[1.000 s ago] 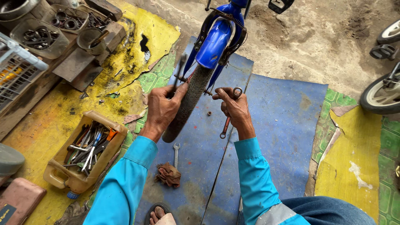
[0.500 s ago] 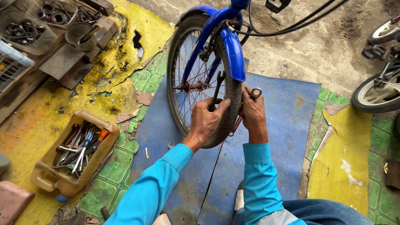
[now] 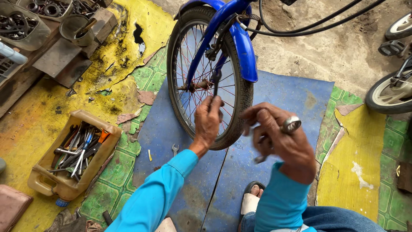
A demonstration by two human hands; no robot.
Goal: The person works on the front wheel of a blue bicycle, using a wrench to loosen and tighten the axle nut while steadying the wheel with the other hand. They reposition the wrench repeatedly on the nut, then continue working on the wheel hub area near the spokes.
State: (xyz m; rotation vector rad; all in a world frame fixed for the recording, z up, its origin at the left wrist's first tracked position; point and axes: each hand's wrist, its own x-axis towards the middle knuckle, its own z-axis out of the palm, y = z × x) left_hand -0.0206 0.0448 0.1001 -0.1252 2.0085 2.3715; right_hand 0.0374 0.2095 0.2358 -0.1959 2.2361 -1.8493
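- On the blue floor mat [image 3: 283, 99], a bicycle wheel with black tyre and red-and-silver spokes [image 3: 240, 92] stands upright under a blue metal mudguard [image 3: 244, 47].
- Left of the mat: cut-open tan plastic jug full of mixed hand tools [image 3: 71, 157] on yellow and green sheeting; small silver spanner [image 3: 174, 149] lies loose on the mat, near the tyre.
- Black cables [image 3: 309, 25] run across above the wheel; a second wheel with a pale rim [image 3: 388, 92] stands well apart at right.
- Left hand [image 3: 208, 122]: grip closed round a dark slim tool handle [image 3: 216, 81] that reaches up in front of the spokes, toward the hub.
- Right hand [image 3: 279, 139]: grip clamped on a silver ring spanner [image 3: 291, 125], just right of the tyre, not touching it.
- Sandalled foot [image 3: 252, 195] below the right hand.
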